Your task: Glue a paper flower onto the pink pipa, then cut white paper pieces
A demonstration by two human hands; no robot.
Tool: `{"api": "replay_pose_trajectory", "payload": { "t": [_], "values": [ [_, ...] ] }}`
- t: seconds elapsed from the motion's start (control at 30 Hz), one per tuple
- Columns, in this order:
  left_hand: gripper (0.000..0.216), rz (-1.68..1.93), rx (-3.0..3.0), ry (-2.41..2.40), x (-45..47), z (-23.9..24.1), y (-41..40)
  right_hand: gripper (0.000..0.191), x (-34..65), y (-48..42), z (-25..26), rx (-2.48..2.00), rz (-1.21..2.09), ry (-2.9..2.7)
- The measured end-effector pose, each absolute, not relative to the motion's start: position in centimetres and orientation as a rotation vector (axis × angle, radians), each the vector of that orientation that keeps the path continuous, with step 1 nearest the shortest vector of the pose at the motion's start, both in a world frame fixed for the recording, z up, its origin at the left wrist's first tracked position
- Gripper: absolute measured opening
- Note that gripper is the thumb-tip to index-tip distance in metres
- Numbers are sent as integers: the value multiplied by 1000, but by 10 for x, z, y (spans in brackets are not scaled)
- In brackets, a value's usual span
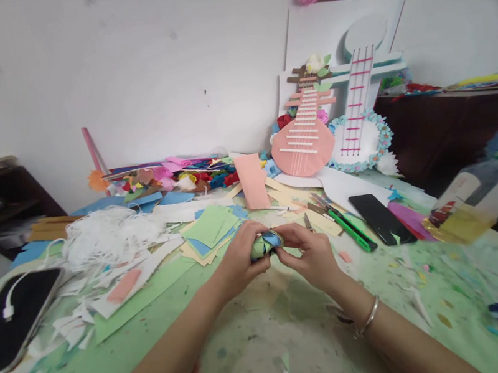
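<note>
Between my two hands is a small rounded piece of folded green and blue paper (265,244). My left hand (243,251) grips its left side, with the thumb below and the fingers over the top. On the other side, the fingertips of my right hand (309,252) pinch its right edge. My fingers cover part of it, so its full shape is hidden. A stack of green, blue and cream paper sheets (211,227) lies just beyond my left hand. Near my right hand are a green utility knife (347,227) and a pair of scissors (308,222).
A tangle of white string (109,234) and a tablet (10,319) lie on the left. To the right are a black phone (381,219) and a large plastic bottle (491,192). A pink paper lute (303,143) and a white paper instrument (357,122) lean at the back.
</note>
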State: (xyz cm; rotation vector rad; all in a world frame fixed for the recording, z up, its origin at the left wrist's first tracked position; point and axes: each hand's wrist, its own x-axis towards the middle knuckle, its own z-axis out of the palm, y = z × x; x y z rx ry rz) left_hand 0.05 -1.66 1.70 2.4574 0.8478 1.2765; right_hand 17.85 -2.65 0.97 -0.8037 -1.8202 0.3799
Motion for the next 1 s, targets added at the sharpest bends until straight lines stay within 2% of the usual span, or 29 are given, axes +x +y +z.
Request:
{"api": "replay_pose_trajectory", "payload": {
  "t": [0.53,0.73,1.0],
  "values": [
    [28,1438,2473,802,6,14,-22,27,164,-42,9,-772,-112,-1758],
    [24,1554,2417,767,8,16,-24,43,157,-49,2,-797,-199,-1741],
    [30,1447,2432,755,7,18,-25,48,151,-48,-5,-782,-288,-1714]
  ]
}}
